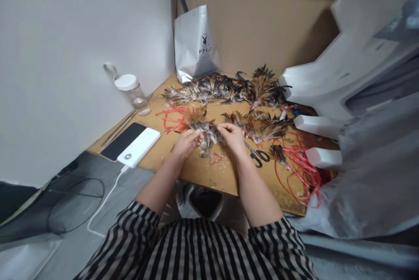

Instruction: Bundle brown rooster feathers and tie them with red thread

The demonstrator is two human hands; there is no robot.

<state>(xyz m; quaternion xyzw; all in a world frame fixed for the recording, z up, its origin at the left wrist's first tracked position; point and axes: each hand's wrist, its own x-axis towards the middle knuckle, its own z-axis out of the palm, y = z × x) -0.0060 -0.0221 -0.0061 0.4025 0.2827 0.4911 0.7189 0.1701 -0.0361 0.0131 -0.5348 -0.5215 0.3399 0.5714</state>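
"What sort of place is this?"

"A small craft workshop, it seems: bunched feathers (209, 88) line a scuffed table (222, 180), with scissors (253, 150) and red strips (303, 162) beside them."

"Someone's own spot?"

"Looks it: a bottle (139, 96), a phone (123, 141) and a bag (192, 42) share the top."

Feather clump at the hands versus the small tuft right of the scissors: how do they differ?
The clump is larger; the tuft is small. The clump sits between left hand and right hand, at the fingertips; the tuft lies near red strips, touched by neither. The clump mixes brown and grey; the tuft looks mostly dark. Both are feathers.
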